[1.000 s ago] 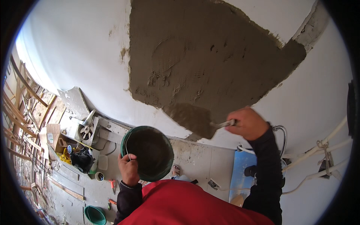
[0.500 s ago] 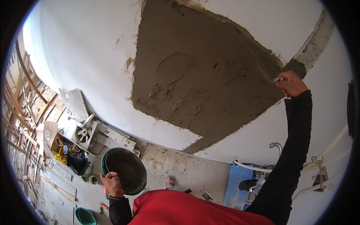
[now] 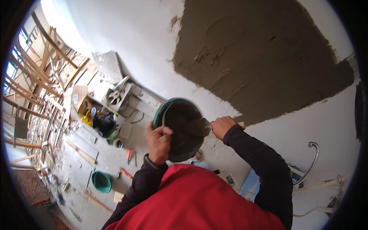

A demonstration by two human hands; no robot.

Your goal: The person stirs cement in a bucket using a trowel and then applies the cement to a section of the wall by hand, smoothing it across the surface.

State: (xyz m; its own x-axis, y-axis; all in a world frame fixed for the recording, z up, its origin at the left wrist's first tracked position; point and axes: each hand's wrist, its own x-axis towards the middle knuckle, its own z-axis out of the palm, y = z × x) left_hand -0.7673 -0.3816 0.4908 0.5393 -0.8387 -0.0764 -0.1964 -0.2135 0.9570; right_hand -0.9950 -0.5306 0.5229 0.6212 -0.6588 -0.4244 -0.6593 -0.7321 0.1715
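My left hand (image 3: 158, 144) is closed on the near left rim of a dark green bucket (image 3: 183, 101), with its thin handle beside my fingers. The bucket tilts toward me, and grey-brown mortar lies inside it. My right hand (image 3: 223, 127) grips the wooden handle of a trowel (image 3: 197, 127). Its mortar-coloured blade reaches over the right rim into the bucket, and how deep it sits in the mortar I cannot tell. Beyond both hands, a wide patch of wet mortar (image 3: 264, 57) covers part of the white wall.
A carton (image 3: 79, 93) and a black plastic bag (image 3: 104, 123) lie on the floor at left, beside a fan (image 3: 115, 96). Nearer stand a small green bucket (image 3: 101, 181) and orange-handled tools. Timber litters the far left. A curved metal tap (image 3: 314, 145) juts out at right.
My right hand has come down from the wall's right side to the bucket, bringing the trowel into it. The bucket has moved right and up in the picture, and the view has shifted left.
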